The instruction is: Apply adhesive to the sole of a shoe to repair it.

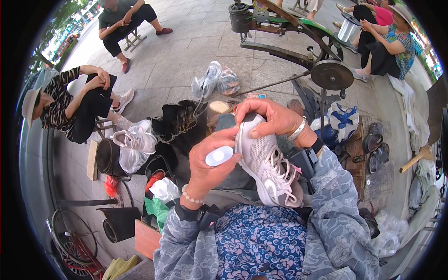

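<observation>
The ground point(186, 56) is paved with flat, rectangular slabs; its bare stretch beyond the clear plastic bags point(215, 80) offers the widest free room. A black-and-green metal machine point(330, 74) stands ahead and to the right, with a round wheel and straight bars limiting clearance on that side. Floral blue cloth point(261, 238) covers the person's lap.

The shoe point(268, 161) is located above the near edge of the lap. Its long axis runs obliquely: toe forward and slightly left, heel back and right, near the body. The laced side is turned right; the pale, curved sole edge borders the left side. The upper combines perforated mesh with smooth overlays and flat laces point(280, 164).

The right hand point(275, 122) pinches the toe between thumb and fingers. The left hand point(205, 163) is curled around a smooth white container point(219, 156), oval end exposed, its fingertips against the toe edge.
</observation>
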The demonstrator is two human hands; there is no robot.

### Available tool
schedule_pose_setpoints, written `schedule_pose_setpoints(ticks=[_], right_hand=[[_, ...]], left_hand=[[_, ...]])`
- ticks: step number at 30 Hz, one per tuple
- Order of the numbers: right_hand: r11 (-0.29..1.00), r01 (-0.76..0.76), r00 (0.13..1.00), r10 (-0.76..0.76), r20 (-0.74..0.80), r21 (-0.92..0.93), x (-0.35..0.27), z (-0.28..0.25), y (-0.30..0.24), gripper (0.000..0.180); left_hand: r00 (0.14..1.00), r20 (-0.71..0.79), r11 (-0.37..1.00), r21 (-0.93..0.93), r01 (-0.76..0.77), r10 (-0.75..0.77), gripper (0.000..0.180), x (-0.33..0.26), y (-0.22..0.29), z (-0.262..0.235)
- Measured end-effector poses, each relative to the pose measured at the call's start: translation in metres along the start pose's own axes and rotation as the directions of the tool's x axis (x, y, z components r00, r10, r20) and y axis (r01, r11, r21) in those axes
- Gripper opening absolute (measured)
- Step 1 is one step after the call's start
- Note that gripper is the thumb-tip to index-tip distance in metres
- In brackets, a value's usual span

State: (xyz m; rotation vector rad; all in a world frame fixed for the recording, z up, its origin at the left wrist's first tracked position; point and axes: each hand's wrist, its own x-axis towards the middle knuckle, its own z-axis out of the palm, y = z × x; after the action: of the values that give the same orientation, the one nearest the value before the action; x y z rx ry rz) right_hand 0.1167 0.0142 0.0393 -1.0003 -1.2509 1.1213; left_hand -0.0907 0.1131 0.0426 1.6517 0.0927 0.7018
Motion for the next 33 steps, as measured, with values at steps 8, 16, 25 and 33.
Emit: schedule_pose_setpoints(ticks=[8,16,25,33], right_hand=[[0.998,0.035,0.999,-0.034,0.023,-0.051,0.001,0.004,-0.003,0.033],[0.994,0.094,0.995,-0.091,0.052,-0.053,0.004,0.004,0.004,0.03],[0.998,0.049,0.998,-0.048,0.033,-0.041,0.01,0.012,0.005,0.033],[0.992,0.04,0.998,-0.034,0.05,-0.117,0.013,0.011,0.009,0.035]], left_hand=[[0.991,0.095,0.968,0.222,-0.117,0.097,0.028,0.005,0.008,-0.003],[0.978,0.14,0.911,0.363,-0.194,0.153,0.026,0.005,0.011,-0.005],[0.966,0.186,0.852,0.462,-0.246,0.178,0.026,0.014,0.015,-0.013],[0.965,0.218,0.84,0.487,-0.239,0.149,0.03,0.013,0.02,-0.015]])
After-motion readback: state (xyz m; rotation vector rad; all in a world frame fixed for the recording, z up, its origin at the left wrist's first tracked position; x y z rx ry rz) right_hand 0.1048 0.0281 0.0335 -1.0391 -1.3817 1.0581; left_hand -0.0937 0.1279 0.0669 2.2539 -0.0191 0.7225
